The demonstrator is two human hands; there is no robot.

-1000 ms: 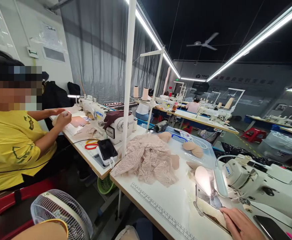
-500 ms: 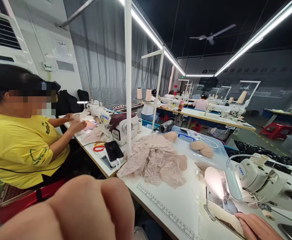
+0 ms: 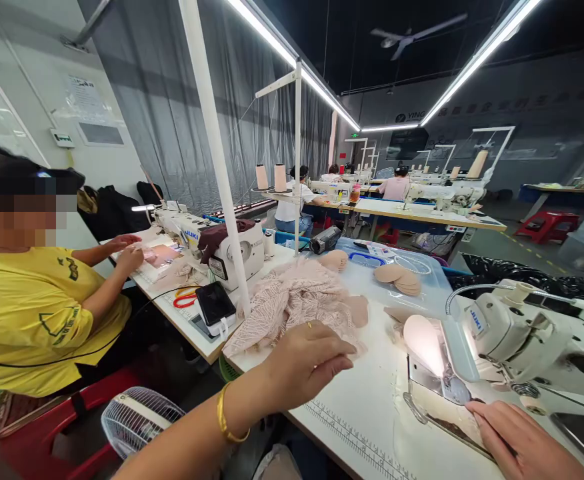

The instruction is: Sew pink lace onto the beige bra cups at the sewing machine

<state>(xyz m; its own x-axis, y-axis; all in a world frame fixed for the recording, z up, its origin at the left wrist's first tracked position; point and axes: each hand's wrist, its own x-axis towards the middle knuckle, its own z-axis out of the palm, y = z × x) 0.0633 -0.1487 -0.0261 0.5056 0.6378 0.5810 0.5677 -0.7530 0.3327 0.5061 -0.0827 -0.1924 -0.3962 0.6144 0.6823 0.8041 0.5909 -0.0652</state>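
My left hand [image 3: 312, 363], with a gold bangle on its wrist, hovers over the table's near edge, in front of a heap of beige lace fabric [image 3: 297, 300]. Its fingers are loosely bent, a gap shows between thumb and fingers, and nothing is seen in it. At the lower right, my right hand [image 3: 527, 437] has thumb and forefinger pinched together beside the needle plate of a sewing machine [image 3: 512, 333]. Its fingertips meet a small grey, rounded piece [image 3: 456, 389]; what they hold is unclear. A lit beige oval pad [image 3: 425, 340] lies just behind that piece.
Stacked beige pads [image 3: 399, 279] lie on a clear plastic lid [image 3: 432, 267]. A phone [image 3: 215, 303] and orange-handled scissors [image 3: 186, 297] are left of the white pole [image 3: 217, 153]. A co-worker in a yellow shirt [image 3: 37, 307] sits at left. A fan [image 3: 142, 420] stands below.
My left hand has moved away from close to the camera, forward and right, to above the table edge by the lace. The right hand stays by the machine. The view has shifted slightly.
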